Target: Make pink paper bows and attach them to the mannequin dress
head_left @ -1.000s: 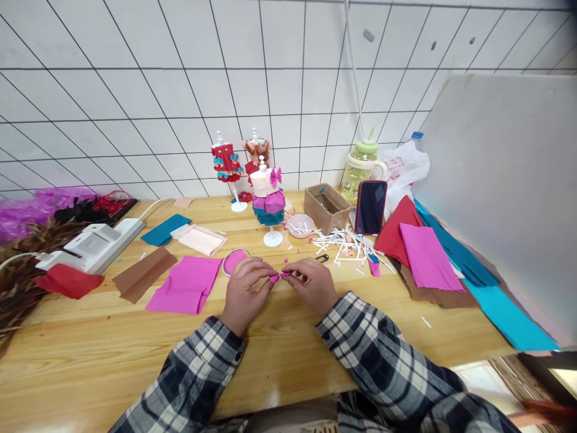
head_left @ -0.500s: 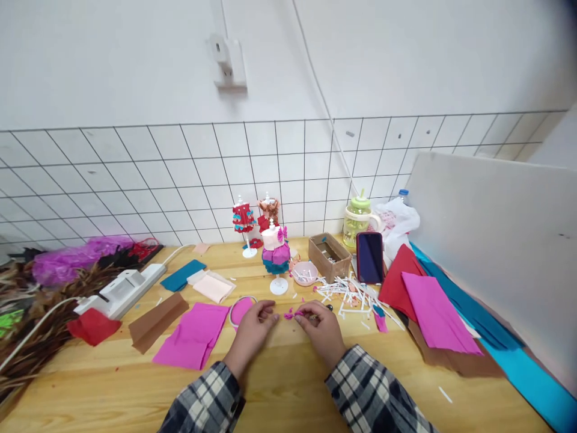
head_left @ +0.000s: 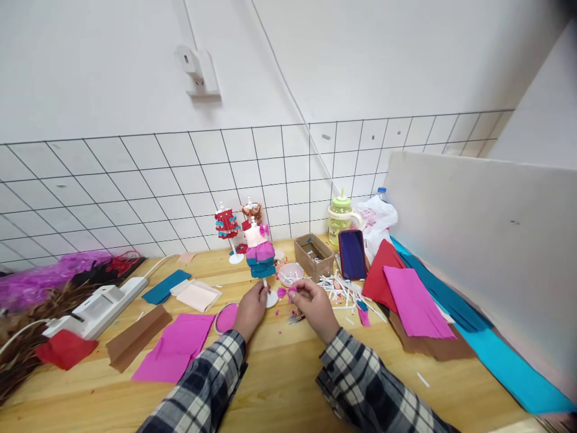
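Observation:
A small dress-form mannequin [head_left: 260,251] stands in the middle of the table, with a pale pink bodice, a magenta and teal paper skirt and a magenta bow at one shoulder. My left hand [head_left: 251,310] is closed at its white stand [head_left: 271,298], fingers against the pole and base. Just right of the stand, my right hand [head_left: 315,308] pinches a small magenta paper bow [head_left: 287,292] by one end. Metal tips of a tool, perhaps tweezers [head_left: 295,318], show under the right hand; the rest is hidden.
Two more dressed mannequins [head_left: 226,224] stand behind. A cardboard box [head_left: 314,255], pink dish [head_left: 291,273], white paper sticks [head_left: 342,290], phone [head_left: 352,255] and green jar [head_left: 339,219] are to the right. Magenta paper [head_left: 175,347] and a power strip [head_left: 97,310] lie left.
My left hand has gone from bare table to the mannequin's stand. My right hand has brought the bow up near the stand. The view has shifted to the right.

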